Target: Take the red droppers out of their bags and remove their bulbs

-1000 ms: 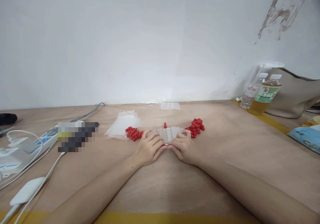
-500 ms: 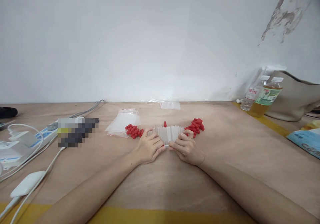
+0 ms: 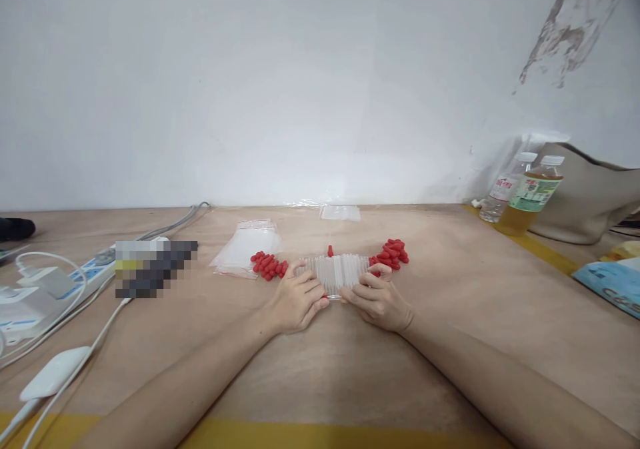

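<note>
A row of clear plastic tubes (image 3: 336, 269) lies side by side on the brown table (image 3: 450, 302). My left hand (image 3: 297, 300) rests on the row's left part, fingers curled and pinching at its near edge. My right hand (image 3: 379, 297) does the same on the right part, fingers bent over the tubes. A small red piece shows between the two sets of fingertips. One pile of red caps (image 3: 269, 265) lies left of the row, another pile of red caps (image 3: 391, 253) right of it. A single red cap (image 3: 330, 251) stands just behind the tubes.
Clear zip bags (image 3: 246, 247) lie behind the left pile, another bag (image 3: 340, 212) by the wall. A power strip, chargers and white cables (image 3: 45, 289) crowd the left side. Two bottles (image 3: 527, 194), a beige bag and a blue packet (image 3: 610, 282) stand at the right.
My right hand has turned a little and its fingers have shifted on the tubes' right part. My left hand has stayed put on the row.
</note>
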